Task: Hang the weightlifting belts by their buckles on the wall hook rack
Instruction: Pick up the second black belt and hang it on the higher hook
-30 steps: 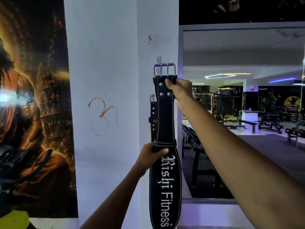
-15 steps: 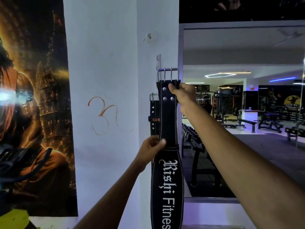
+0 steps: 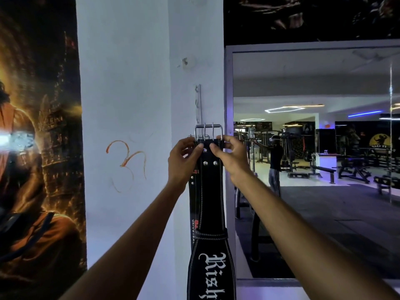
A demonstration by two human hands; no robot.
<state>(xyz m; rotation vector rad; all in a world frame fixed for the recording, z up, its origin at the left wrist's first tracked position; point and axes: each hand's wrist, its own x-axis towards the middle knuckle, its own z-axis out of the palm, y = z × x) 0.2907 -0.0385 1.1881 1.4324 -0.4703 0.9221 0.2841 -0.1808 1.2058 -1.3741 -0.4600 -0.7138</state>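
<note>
A black weightlifting belt with white lettering hangs upright in front of the white pillar. Its steel two-prong buckle is at the top, just below the foot of the narrow metal hook rack fixed vertically on the pillar. My left hand pinches the belt's top left edge under the buckle. My right hand pinches the top right edge. A second black belt with red marks hangs behind it against the wall, mostly hidden, its buckle hidden by my left hand.
The white pillar has an orange scribble. A large dark poster covers the wall to the left. A framed wall mirror to the right reflects the gym, its machines and benches.
My left hand has left the belt's waist and risen to its top edge beside the right hand. The view has moved closer to the pillar.
</note>
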